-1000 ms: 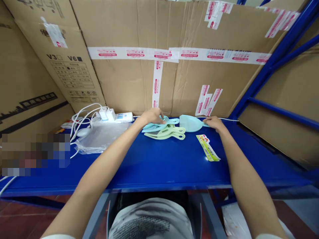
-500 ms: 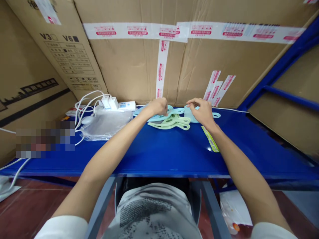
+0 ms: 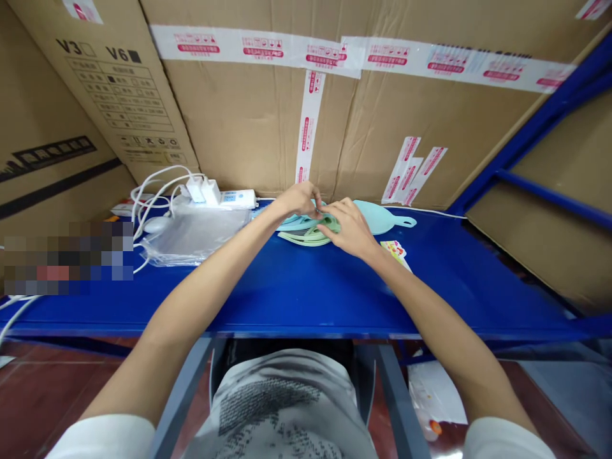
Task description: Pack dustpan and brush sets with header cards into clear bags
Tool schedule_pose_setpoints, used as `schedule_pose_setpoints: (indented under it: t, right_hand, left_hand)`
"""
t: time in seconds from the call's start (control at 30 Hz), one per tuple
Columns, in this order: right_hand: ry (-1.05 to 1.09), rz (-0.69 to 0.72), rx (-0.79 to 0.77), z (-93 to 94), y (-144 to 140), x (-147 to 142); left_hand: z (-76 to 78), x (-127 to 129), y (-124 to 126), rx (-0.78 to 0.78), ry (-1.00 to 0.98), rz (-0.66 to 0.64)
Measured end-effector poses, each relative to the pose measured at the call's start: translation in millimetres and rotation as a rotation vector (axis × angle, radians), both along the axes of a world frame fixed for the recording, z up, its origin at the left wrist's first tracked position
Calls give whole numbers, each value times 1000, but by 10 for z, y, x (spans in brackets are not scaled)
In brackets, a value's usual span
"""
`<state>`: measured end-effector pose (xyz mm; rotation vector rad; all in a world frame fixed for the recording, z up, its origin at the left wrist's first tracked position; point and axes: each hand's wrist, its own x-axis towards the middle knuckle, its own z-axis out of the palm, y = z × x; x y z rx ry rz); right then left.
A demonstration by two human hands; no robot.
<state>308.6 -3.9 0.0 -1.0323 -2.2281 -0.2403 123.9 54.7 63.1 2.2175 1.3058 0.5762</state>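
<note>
Now both my hands meet over the small heap of pale green and light blue plastic scoops (image 3: 306, 233) at the back of the blue worktop (image 3: 296, 293), close under the taped cardboard cartons (image 3: 268, 127). A second ago they were apart: my right hand (image 3: 351, 229) rested out on the handle of the single light blue scoop (image 3: 382, 218), and it has since let that one go and crossed leftward onto the heap. That scoop lies alone, flat, just to the right of my knuckles, its looped handle pointing right.

My left hand (image 3: 299, 199) has hardly shifted; it sits on the far edge of the heap, fingers curled down onto the blue pieces in a narrow pinch. Whether it has actually closed on one of them, I cannot tell, since my own fingers cover the contact. My right hand lies over the near green pieces with the fingers bent. Its grip looks narrow too, touching the green plastic, though I cannot say it has anything lifted.

As I judge it, the work has moved from the lone scoop to the stacked ones, with both hands on the same pile.

Just behind my right wrist, the printed label card (image 3: 396, 250) is half hidden by my forearm. Off to the left lie a clear plastic bag (image 3: 196, 234), a white power strip (image 3: 229, 199) with chargers plugged in, and loose white cables (image 3: 153, 191).
</note>
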Motion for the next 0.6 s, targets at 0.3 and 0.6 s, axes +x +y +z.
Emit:
schedule_pose_setpoints:
  t: [0.3, 0.6]
  right_hand:
    - [105, -173, -1, -82, -16, -125]
    - [120, -230, -3, -8, 45, -49]
  left_hand:
    - [23, 2, -24, -55, -144, -74]
    - [160, -111, -8, 163, -168, 5]
